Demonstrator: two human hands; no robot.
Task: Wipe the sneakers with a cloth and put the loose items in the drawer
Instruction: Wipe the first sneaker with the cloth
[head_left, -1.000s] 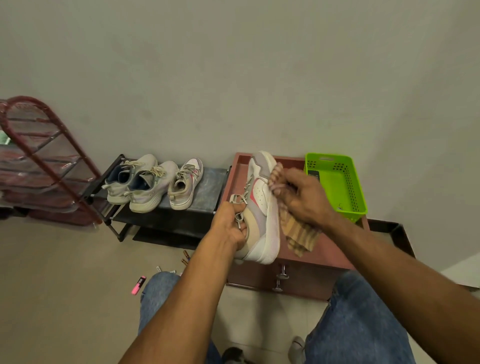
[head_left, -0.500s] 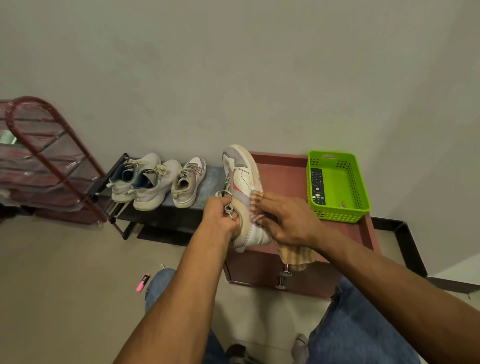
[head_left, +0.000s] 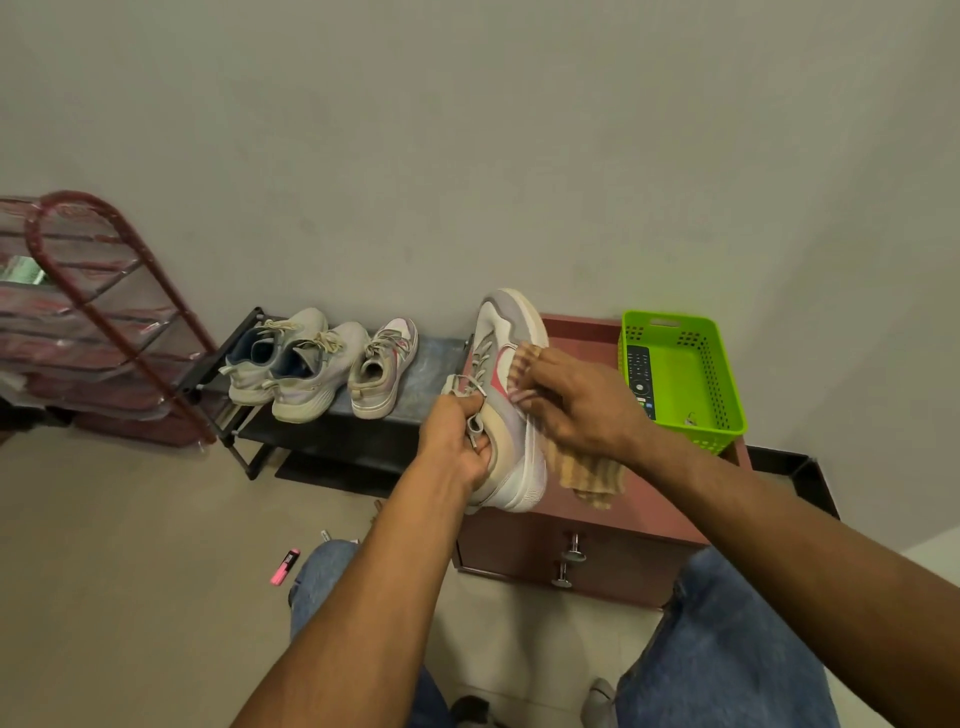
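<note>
**Gripping a sneaker while wiping it over the drawer unit**

Left hand (head_left: 460, 441) grips the raised sneaker (head_left: 506, 410) at its heel, above the maroon drawer unit (head_left: 613, 519). Right hand (head_left: 576, 400) presses a striped cloth (head_left: 592, 475) against its side. Hard rubbing could twist the shoe loose. On the floor, a pink marker (head_left: 284, 566) sits near the knee, easily kicked away.

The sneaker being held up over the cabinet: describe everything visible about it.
The white, grey and beige low-top sneaker with a pink side stripe is held in the air above the reddish-brown drawer cabinet, toe pointing up and away, heel low. It has pale laces, a thick white sole and a grey toe cap. The left hand grips it at the heel and collar, by the lace ends. The right hand presses a beige striped cloth against its outer side; the cloth's end hangs below.
</note>
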